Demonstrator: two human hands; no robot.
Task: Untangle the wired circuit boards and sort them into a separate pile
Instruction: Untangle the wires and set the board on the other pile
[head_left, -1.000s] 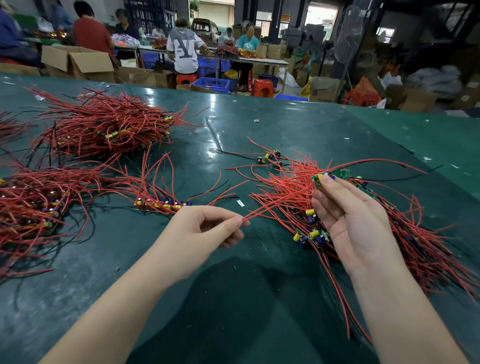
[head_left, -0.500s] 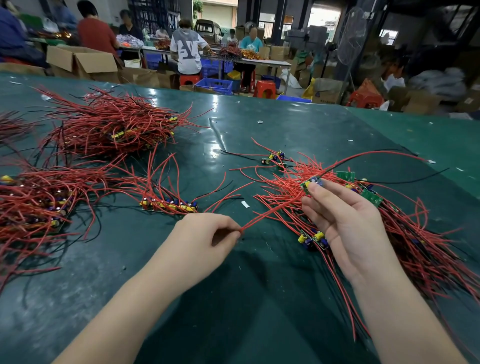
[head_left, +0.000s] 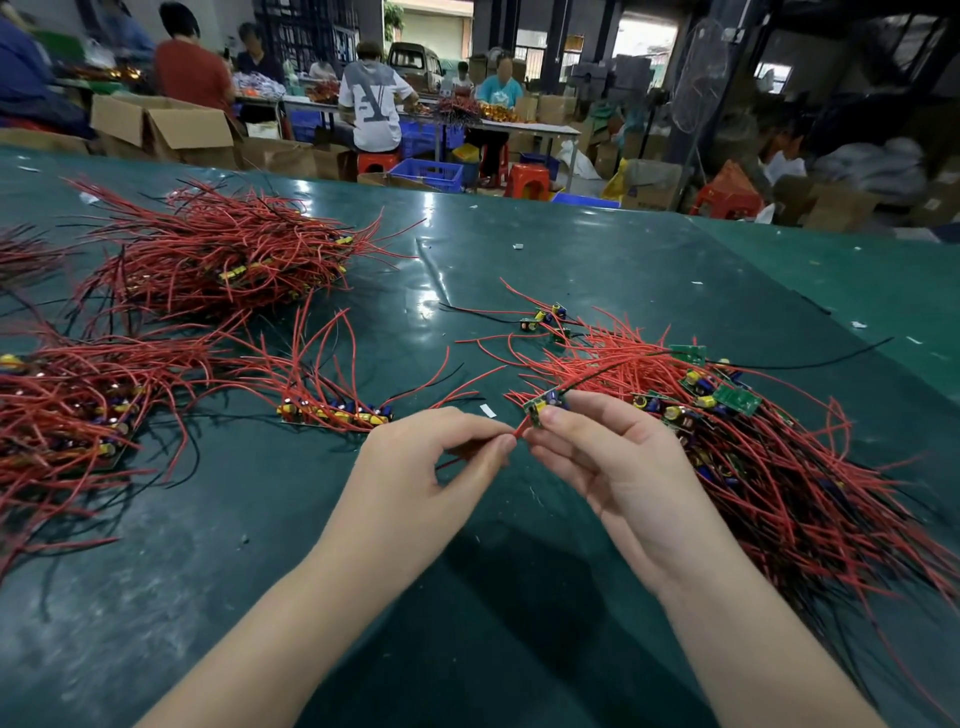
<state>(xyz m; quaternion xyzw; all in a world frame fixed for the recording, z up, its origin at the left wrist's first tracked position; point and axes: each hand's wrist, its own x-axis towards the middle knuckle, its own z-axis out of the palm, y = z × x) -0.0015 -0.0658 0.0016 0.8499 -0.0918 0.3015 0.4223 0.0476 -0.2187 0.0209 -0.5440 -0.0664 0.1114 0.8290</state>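
Pinching a thin red insulated wire (head_left: 519, 430) between thumb and forefinger, the left hand (head_left: 415, 467) sits above the middle of the dark green table surface (head_left: 519, 597), toward its near edge. Right hand (head_left: 618, 467) grips a small green circuit board with blue and yellow capacitors (head_left: 543, 406) between thumb and fingertips; the red wire runs from this board to the left hand's pinch, and a black lead (head_left: 597, 375) trails away from the board to the right. Both hands are close together, fingertips nearly meeting.

Tangled heap of red-wired boards (head_left: 753, 441) lies immediately right of the right hand, spreading toward the table's right edge. A short row of sorted boards with red leads (head_left: 332, 410) lies just left of the left hand. Two larger red-wire piles occupy the left side: one at the left edge (head_left: 67, 415), one toward the far left corner (head_left: 218, 260). A few loose boards (head_left: 543, 317) lie beyond the tangled heap.
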